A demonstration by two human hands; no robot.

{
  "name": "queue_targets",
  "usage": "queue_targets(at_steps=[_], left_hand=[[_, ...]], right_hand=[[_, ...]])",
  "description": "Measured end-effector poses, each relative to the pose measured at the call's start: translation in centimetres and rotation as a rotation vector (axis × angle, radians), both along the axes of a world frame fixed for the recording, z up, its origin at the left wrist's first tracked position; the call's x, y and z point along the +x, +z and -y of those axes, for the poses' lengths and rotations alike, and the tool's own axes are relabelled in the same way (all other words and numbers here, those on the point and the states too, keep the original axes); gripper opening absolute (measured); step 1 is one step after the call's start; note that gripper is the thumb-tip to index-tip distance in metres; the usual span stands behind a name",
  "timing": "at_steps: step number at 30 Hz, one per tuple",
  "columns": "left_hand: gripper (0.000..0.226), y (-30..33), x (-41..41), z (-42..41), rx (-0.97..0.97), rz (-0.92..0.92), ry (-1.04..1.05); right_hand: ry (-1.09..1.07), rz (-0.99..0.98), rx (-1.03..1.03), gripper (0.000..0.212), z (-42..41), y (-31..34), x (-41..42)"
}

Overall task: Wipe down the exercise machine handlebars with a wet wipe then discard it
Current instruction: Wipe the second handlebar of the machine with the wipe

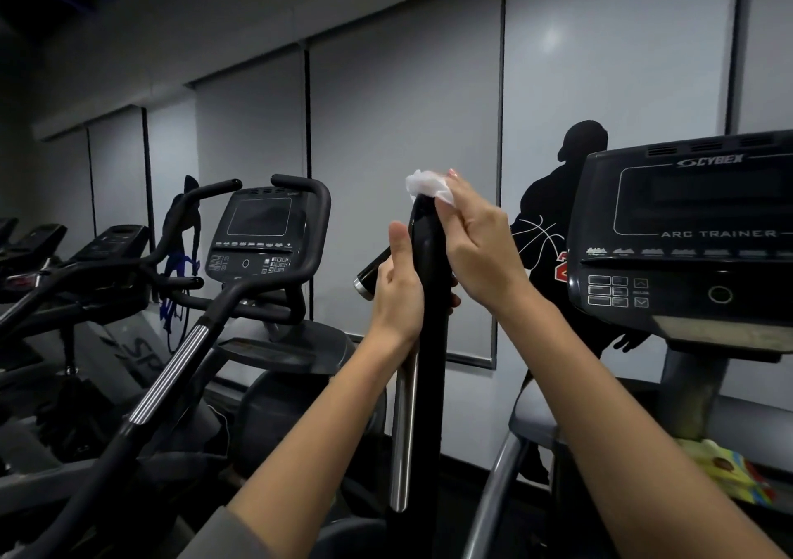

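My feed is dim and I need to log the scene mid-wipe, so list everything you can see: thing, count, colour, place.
wet wipe: one, white, bunched over the handlebar's top end.
handlebar: one, black, upright at centre.
silver grip bar: one, chrome, beside the handlebar, lower down.
Arc Trainer console: one, black, right.
second console: one, black, on the neighbouring machine, left of centre.
further machines: several, dark, far left; count unclear.
window blinds: several, grey, along the back wall.
player silhouette: one, black, on the blind behind the right console.
colourful item: one, yellow-green, lower right; unclear what.
left hand: gripping the handlebar.
right hand: pressing the wipe on top.
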State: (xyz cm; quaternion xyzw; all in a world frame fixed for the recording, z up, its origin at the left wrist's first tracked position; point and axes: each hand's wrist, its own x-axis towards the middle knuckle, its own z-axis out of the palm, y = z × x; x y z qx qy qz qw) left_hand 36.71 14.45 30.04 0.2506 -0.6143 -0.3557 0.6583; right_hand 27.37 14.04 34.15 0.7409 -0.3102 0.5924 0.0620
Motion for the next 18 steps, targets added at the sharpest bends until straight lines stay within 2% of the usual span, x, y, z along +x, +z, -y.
queue_targets(at_steps=[5, 7, 10, 13, 16, 18], left_hand=[[0.061, -0.2, 0.3, 0.3, -0.003, 0.001, -0.001], [0.066, -0.2, 0.6, 0.4, 0.014, -0.014, -0.092], [0.071, 0.1, 0.6, 0.0, 0.047, -0.155, -0.276], [0.067, 1.1, 0.8, -0.6, 0.097, -0.188, -0.389], [0.062, 1.9, 0.7, -0.8, 0.083, -0.148, -0.209], [0.040, 2.3, 0.7, -0.8, 0.092, -0.201, -0.084]], right_hand=[[-0.146, -0.148, -0.068, 0.045, -2.9, -1.9, 0.8], [-0.190, -0.217, -0.044, 0.046, -3.8, -2.7, 0.9], [-0.276, -0.346, -0.053, 0.047, -4.8, -3.2, 0.7], [-0.335, -0.418, -0.090, 0.048, -5.2, -4.0, 0.6], [-0.253, -0.438, -0.003, 0.043, -5.9, -3.9, 0.2], [-0.007, -0.221, 0.207, 0.036, -7.0, -2.6, -0.1]])
